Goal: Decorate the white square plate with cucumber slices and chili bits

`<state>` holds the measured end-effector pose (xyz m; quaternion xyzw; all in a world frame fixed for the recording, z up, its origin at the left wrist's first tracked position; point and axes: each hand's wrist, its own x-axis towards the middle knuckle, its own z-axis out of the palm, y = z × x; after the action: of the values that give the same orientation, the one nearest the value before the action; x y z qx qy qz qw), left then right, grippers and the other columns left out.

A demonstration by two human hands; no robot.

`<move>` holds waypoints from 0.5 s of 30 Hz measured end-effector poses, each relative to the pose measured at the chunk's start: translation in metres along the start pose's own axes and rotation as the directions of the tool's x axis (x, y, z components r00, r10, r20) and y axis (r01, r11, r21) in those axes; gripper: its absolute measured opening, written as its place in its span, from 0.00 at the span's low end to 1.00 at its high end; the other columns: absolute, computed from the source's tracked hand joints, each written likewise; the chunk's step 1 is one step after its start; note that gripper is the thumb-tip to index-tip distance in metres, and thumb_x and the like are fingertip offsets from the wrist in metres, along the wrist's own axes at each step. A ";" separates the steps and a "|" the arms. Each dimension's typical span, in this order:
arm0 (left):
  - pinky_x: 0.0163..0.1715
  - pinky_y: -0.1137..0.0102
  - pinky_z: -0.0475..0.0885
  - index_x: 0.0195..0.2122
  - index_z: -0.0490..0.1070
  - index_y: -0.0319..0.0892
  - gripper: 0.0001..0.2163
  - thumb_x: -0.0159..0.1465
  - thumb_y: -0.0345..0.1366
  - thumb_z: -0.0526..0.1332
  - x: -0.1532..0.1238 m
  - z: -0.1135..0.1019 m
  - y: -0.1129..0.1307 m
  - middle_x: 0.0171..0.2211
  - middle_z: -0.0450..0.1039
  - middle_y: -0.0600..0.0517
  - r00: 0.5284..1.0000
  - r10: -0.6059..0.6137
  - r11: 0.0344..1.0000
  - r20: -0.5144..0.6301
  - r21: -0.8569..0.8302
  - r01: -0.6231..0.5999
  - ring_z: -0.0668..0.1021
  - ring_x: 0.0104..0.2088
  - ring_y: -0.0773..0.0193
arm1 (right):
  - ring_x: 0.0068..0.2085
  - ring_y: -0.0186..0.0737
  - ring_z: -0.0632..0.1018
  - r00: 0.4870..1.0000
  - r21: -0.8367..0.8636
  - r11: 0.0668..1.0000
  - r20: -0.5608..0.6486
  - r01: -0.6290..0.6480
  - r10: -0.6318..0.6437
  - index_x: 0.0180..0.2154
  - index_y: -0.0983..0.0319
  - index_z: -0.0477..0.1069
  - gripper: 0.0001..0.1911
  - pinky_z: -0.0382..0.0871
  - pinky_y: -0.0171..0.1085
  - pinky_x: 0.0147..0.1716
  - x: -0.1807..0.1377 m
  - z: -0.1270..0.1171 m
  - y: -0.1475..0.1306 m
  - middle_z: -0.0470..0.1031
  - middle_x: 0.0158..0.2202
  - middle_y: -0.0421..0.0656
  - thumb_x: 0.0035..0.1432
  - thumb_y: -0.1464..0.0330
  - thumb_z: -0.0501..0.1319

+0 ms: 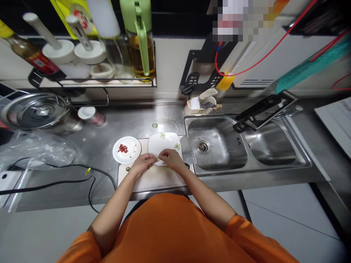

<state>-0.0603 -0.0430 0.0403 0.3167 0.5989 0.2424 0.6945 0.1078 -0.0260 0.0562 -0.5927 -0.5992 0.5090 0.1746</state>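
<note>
My left hand [144, 163] and my right hand [170, 157] meet over the near edge of a white square plate [167, 144] and pinch a small pale green piece [157, 159] between their fingertips. The plate carries two green pinwheel-shaped garnishes, one at the back [162, 135] and one at the right [177, 146]. It rests on a white cutting board [153, 179]. Left of it sits a small round white plate [126, 149] with red chopped bits. A green slice [127, 168] lies on the board by my left wrist.
A double steel sink [219, 146] with a black faucet [263, 109] is to the right. A rack with oil bottles [138, 44] and jars stands at the back. A steel pot [38, 113], plastic bag [38, 149] and black cables [68, 180] lie left.
</note>
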 end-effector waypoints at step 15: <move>0.13 0.84 0.62 0.33 0.68 0.33 0.05 0.63 0.28 0.54 0.006 0.010 -0.001 0.23 0.70 0.50 0.912 -0.233 0.629 0.338 -0.663 0.406 0.70 0.18 0.76 | 0.27 0.31 0.67 0.989 0.076 0.990 0.081 0.116 -0.122 0.27 0.64 0.73 0.08 0.59 0.30 0.28 0.011 -0.011 0.004 0.71 0.23 0.38 0.50 0.68 0.58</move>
<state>-0.0498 -0.0414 0.0363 -0.0688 0.4208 0.2931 0.8557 0.1161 -0.0126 0.0532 -0.5270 -0.6219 0.5436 0.2000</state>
